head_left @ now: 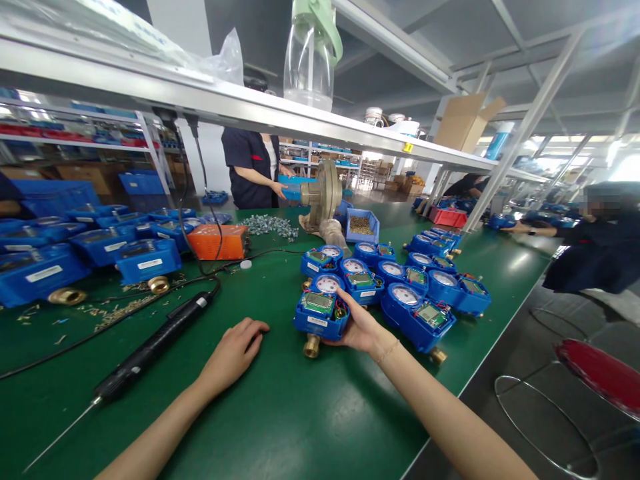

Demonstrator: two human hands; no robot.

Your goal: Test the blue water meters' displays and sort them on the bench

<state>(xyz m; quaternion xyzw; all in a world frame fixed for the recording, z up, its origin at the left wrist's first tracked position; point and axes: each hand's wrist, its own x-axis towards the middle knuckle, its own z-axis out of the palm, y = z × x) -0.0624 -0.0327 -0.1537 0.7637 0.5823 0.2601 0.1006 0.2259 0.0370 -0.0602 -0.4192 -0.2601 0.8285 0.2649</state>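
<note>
My right hand (361,325) grips a blue water meter (320,321) by its right side, thumb on top near the round dial. The meter has a bare green circuit board with a small display, coloured wires and a brass pipe end at the front. On the green table, my left hand (236,348) rests with its fingers loosely curved and nothing in it. An electric screwdriver (155,340) with a long thin bit lies to the left of that hand. More open blue water meters (420,313) stand behind and to the right of the held one.
Blue meters with covers (147,261) crowd the left side, with loose screws (125,310) around them. An orange box (219,241), small metal parts (273,227) and a blue bin (363,238) of screws sit farther back. A shelf (280,110) crosses above. Co-workers stand behind and at right.
</note>
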